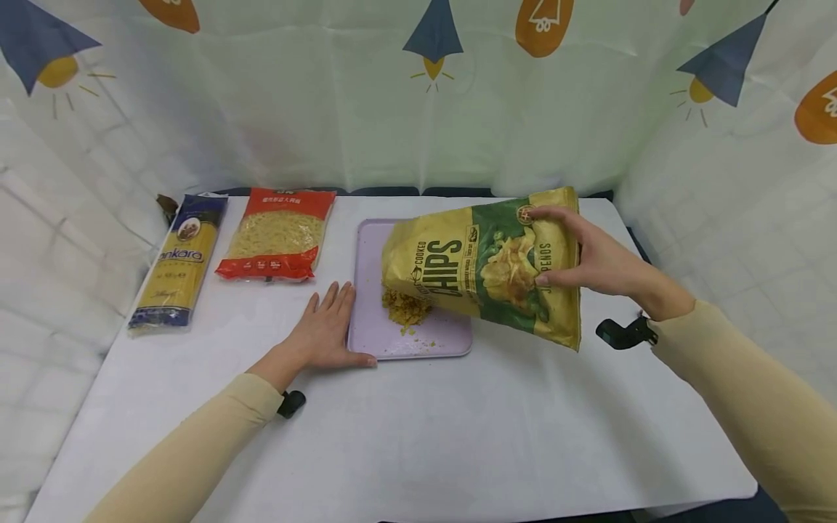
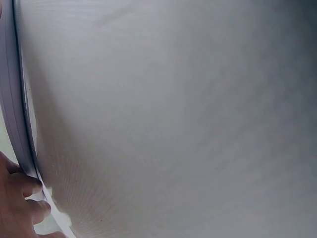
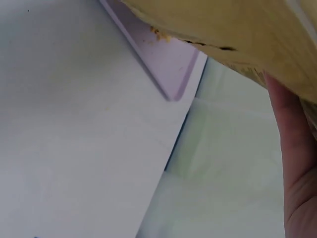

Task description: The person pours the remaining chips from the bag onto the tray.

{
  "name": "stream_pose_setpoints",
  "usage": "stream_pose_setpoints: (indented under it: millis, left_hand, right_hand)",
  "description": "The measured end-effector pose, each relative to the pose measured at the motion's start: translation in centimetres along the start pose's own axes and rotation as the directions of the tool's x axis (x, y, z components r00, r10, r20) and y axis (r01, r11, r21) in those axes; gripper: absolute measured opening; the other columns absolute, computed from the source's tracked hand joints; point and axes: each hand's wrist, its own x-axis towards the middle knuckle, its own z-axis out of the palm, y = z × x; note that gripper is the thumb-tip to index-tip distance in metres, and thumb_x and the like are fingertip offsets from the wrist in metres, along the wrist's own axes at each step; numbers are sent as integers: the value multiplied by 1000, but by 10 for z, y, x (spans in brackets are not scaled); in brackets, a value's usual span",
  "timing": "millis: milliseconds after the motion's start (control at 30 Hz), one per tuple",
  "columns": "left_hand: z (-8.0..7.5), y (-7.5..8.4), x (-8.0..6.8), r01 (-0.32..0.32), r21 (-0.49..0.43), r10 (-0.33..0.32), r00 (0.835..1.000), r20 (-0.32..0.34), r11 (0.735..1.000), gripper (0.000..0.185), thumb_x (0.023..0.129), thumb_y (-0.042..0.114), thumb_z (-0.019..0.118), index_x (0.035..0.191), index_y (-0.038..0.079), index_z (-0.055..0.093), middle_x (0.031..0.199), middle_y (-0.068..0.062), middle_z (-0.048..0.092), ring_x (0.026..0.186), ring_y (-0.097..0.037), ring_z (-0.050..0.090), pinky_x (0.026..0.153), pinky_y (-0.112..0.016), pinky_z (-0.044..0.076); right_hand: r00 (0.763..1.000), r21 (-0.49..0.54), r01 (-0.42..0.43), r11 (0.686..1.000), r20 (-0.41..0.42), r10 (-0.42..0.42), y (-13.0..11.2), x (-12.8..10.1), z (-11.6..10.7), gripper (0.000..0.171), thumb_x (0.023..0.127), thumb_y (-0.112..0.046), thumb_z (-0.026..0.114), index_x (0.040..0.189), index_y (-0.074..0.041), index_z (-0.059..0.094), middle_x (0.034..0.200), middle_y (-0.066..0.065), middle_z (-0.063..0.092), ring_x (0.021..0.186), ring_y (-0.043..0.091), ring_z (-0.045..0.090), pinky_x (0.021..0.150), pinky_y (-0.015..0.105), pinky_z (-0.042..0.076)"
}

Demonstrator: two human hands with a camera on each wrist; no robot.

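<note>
My right hand (image 1: 598,261) grips the chip bag (image 1: 487,265) tipped over the lilac tray (image 1: 373,334) — crumbs (image 1: 405,306) spilled there; my left hand (image 1: 323,334) lies flat on the table (image 1: 418,436), fingers released, touching the tray's edge.

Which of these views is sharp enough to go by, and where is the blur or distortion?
Head view: sharp, evenly lit, soft shadows, edges bowed by the wide lens; chips bag and tray read clearly. Left wrist view: almost all featureless grey, only the fingertips show. Right wrist view: the bag is close and blurred.
</note>
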Motion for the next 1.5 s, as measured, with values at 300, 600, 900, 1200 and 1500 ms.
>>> stream_pose_setpoints:
  millis: [300, 600, 900, 1200, 1500]
  left_hand:
    - [1, -1, 1, 3, -4, -3, 1000, 2, 1000, 140, 71, 80, 71, 161, -9, 10, 169, -28, 12, 158, -47, 7, 123, -69, 12]
    - [2, -1, 1, 9, -8, -8, 1000, 3, 1000, 141, 70, 81, 71, 161, -9, 10, 169, -28, 12, 158, -48, 7, 123, -69, 11]
    - [1, 0, 0, 10, -26, -10, 1000, 7, 1000, 142, 71, 81, 71, 161, -9, 9, 169, -28, 11, 157, -48, 6, 123, -70, 11]
    - [4, -1, 0, 10, -20, -10, 1000, 1, 1000, 142, 70, 83, 70, 161, -9, 9, 169, -28, 12, 157, -48, 7, 123, -70, 11]
    - [4, 1, 0, 15, -15, -15, 1000, -10, 1000, 141, 71, 81, 71, 161, -9, 9, 169, -27, 12, 158, -47, 7, 123, -69, 11]
  right_hand:
    - [999, -22, -16, 1000, -32, 15, -3, 14, 1, 90, 84, -7, 84, 158, -24, 35, 158, 1, 38, 125, 19, 50, 90, 15, 45]
    - [999, -37, -34, 999, -40, 32, -5, 26, 0, 91, 85, -9, 84, 159, -25, 33, 161, 2, 35, 135, 26, 46, 103, 44, 42]
    - [997, -21, -57, 998, -55, 56, -9, 35, 1, 91, 85, -10, 84, 157, -30, 33, 155, 7, 40, 128, 29, 51, 102, 51, 43]
    - [995, -18, -56, 998, -80, 54, -8, 41, 3, 90, 85, -10, 84, 157, -31, 34, 156, 6, 40, 130, 29, 50, 105, 52, 40]
    - [991, -27, -89, 996, -104, 86, -10, 42, 4, 92, 85, -11, 84, 157, -33, 32, 151, 12, 39, 125, 32, 50, 101, 52, 44]
